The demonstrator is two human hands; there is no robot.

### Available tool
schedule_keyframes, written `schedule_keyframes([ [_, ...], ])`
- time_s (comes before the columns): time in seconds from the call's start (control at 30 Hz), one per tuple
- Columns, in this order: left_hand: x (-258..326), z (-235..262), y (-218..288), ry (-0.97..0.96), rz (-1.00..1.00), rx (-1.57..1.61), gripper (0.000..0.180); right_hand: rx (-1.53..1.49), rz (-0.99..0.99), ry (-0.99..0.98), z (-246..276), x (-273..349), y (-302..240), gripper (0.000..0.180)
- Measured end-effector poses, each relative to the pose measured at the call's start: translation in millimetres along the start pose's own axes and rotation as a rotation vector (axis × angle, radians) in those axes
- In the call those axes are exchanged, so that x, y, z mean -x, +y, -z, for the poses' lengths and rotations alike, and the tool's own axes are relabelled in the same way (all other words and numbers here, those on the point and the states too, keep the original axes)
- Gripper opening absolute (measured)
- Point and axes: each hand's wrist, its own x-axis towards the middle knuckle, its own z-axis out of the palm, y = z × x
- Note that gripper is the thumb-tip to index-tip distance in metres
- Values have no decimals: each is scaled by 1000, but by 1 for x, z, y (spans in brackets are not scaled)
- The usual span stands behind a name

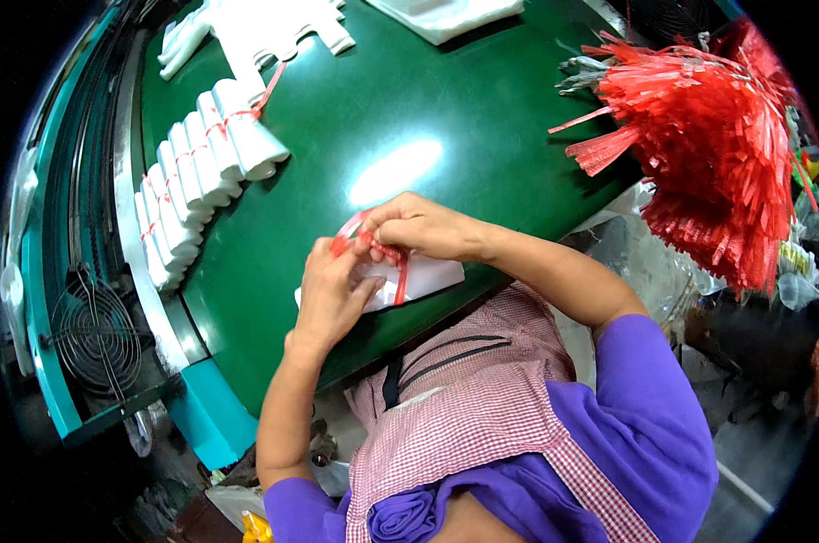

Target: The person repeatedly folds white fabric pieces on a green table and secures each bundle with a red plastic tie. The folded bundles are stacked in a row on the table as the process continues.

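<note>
Green table, glare spot; fan grille left; hands pinching red strip.

Table: smooth green top, semi-gloss, bright glare patch near the middle. Bag bundle under the hands: thin white plastic film, soft sheen. Strap around it: thin red plastic strip, slightly glossy. Row of rolled bundles: same white film, red ties. Strap bunch at right: red plastic strips, shiny, frayed ends. Fan guard: bare metal wire. Apron: matt woven cloth, red-white check. Sleeve: matt purple cloth.
</note>
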Motion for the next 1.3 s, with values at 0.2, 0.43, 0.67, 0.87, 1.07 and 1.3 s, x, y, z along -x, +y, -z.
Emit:
schedule_keyframes([
  [0.2,25,-17,-27,284,174,577,17,1222,540,202,-41,19,13,19],
  [0.43,10,-25,-27,238,281,773,8,1050,590,186,-61,38,14,15],
  [0.67,27,-23,-16,293,-151,302,9,-93,-90,146,-27,9,1,18],
  [0.87,29,-10,-6,227,-652,-103,15,450,245,72,-35,8,10,10],
  [1.07,8,22,-48,291,218,370,13,955,689,55,-51,35,19,11],
  [1.3,-1,16,-85,346,270,386,16,1463,541,-9,-27,-7,-4,61],
])
